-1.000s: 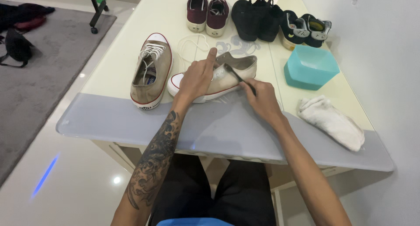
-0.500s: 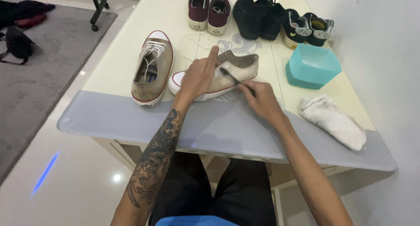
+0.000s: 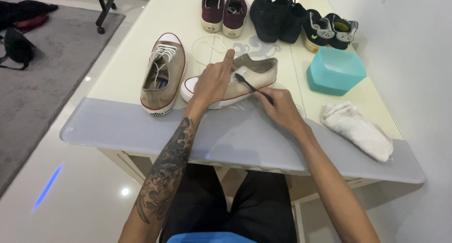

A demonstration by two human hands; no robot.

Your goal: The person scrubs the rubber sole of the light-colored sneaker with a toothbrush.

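I have my left hand [image 3: 214, 83] pressed flat over the beige shoe [image 3: 245, 78] that lies on its side on the table [image 3: 117, 125], toe cap pointing left and sole edge toward me. The fingers wrap over the upper and the forefinger sticks up past the far edge. My right hand [image 3: 280, 106] is closed around the handle of a dark toothbrush [image 3: 252, 86], whose head rests against the side of the shoe just beside my left thumb. The two hands are close together, not touching, with the brush bridging the space between them.

The matching beige shoe [image 3: 162, 76] stands upright to the left of the one I am holding, laces in place, toe pointing away from me. A loose white lace [image 3: 207, 45] curls on the table behind my left hand. Along the far end of the table stand a pair of maroon shoes [image 3: 223, 7], a pair of black shoes [image 3: 275, 17] and a pair of dark shoes with pale trim [image 3: 329, 31]. To the right of my work sit a turquoise bowl [image 3: 335, 71] and, nearer to me, a crumpled white cloth [image 3: 358, 130]. Whether the bowl holds anything I cannot tell. On the floor at left lies a grey rug [image 3: 42, 68] with a black bag [image 3: 16, 47] on it.
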